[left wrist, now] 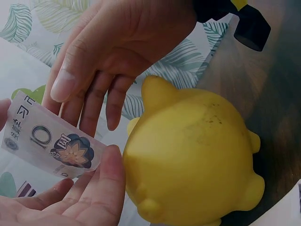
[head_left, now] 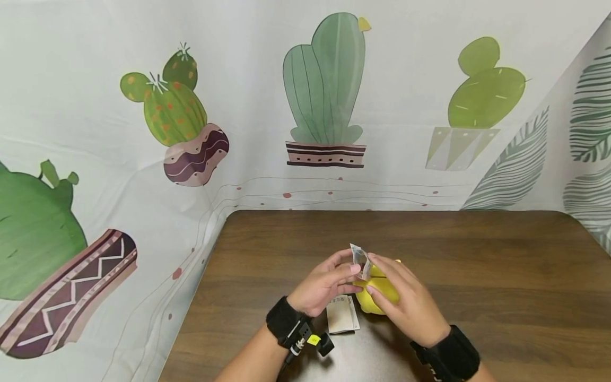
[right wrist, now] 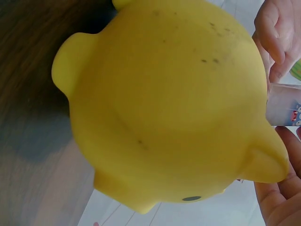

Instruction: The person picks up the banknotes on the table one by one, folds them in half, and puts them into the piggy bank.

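A curved paper banknote (head_left: pixel 361 263), printed with a 10 and a flower in the left wrist view (left wrist: pixel 51 139), is held at its edges by my left hand (head_left: pixel 324 284). The left thumb (left wrist: pixel 112 162) presses one end. Close to the note's other side is my right hand (head_left: pixel 406 297), its fingers mostly straight; whether a fingertip touches the note is hard to tell. Below and between both hands stands a yellow piggy bank (head_left: pixel 382 293), with rounded ears and feet. It fills much of the right wrist view (right wrist: pixel 164 103) and partly hides the hands there.
A small stack of paper notes (head_left: pixel 340 317) lies on the brown wooden table (head_left: pixel 477 254), left of the piggy bank. Behind the table hangs a white cloth (head_left: pixel 248 106) printed with cacti and leaves. Black bands (head_left: pixel 286 322) with cameras are strapped round both wrists.
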Demonstrator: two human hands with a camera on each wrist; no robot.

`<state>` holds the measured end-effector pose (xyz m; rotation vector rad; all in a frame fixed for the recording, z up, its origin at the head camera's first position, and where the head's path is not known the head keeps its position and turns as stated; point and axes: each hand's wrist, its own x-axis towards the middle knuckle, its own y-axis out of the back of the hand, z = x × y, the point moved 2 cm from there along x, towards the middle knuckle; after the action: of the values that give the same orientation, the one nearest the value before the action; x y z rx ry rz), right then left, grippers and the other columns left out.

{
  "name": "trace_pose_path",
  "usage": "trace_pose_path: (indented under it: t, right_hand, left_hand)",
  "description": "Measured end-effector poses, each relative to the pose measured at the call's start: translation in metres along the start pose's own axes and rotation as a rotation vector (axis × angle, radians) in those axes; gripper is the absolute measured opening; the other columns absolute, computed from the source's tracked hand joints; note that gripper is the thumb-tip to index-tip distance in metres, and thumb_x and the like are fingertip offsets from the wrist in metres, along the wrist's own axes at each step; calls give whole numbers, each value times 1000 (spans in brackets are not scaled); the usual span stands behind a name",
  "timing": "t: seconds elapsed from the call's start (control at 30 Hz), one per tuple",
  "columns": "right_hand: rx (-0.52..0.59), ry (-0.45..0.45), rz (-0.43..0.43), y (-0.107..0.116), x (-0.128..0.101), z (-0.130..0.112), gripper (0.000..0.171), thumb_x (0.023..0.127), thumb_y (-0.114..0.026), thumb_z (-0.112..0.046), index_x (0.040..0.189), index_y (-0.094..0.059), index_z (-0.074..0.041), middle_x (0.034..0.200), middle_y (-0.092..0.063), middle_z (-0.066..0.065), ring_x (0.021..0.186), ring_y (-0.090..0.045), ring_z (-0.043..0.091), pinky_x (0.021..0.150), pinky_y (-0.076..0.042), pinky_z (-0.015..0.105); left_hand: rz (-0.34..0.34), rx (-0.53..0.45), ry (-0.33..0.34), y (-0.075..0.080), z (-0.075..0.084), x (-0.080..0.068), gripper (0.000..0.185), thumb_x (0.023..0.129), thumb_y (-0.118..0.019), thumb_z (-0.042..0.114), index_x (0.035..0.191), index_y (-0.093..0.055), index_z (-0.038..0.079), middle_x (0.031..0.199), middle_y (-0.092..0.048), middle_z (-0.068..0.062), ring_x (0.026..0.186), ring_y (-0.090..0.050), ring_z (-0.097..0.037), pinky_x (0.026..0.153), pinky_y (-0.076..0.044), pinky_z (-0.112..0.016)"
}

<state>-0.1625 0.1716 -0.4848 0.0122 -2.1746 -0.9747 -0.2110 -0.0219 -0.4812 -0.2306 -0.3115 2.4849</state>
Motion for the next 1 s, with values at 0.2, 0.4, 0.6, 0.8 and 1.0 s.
trace_pose_path:
  t: [0.2, 0.4, 0.6, 0.8, 1.0]
  right_hand:
    - [29, 47, 23, -1, 1, -2, 69, 85, -79, -9, 147, -51, -9, 141, -61, 10, 125, -59, 27, 121, -25, 18]
    - [23, 70, 30, -1, 1, -5, 67, 86, -79, -11, 147, -51, -9, 139, -62, 10, 124, -60, 28, 118, -25, 13]
    - [41, 82, 21, -3, 0, -5, 62, 89, -77, -14, 145, -53, -8, 138, -62, 11, 123, -61, 28, 116, -30, 11]
    - [68, 96, 24, -3, 0, -5, 51, 97, -70, -25, 142, -56, -6, 136, -64, 12, 123, -61, 28, 115, -31, 12]
    - [86, 134, 54, -3, 0, -6, 39, 103, -59, -27, 135, -62, -5, 130, -67, 12, 118, -62, 26, 112, -35, 10]
  left_hand:
    - [-13, -13, -2, -3, 1, -1, 65, 99, -59, 22, 156, -29, 12, 142, -55, -26, 111, -66, -19, 102, -53, -38]
    - [-18, -42, -3, -7, 2, -2, 70, 97, -62, 20, 157, -26, 15, 142, -54, -26, 104, -67, -16, 99, -54, -35]
    - [-20, -53, -12, -11, 2, -3, 73, 96, -65, 18, 156, -25, 16, 140, -56, -23, 103, -67, -16, 97, -55, -34]
    - [2, -29, -11, -15, 1, -4, 79, 93, -69, 19, 158, -24, 14, 124, -63, -10, 96, -68, -14, 97, -54, -33]
    - [21, 20, -5, -18, -1, -5, 73, 93, -72, 25, 155, -34, 14, 130, -62, -13, 97, -69, -14, 100, -54, -35]
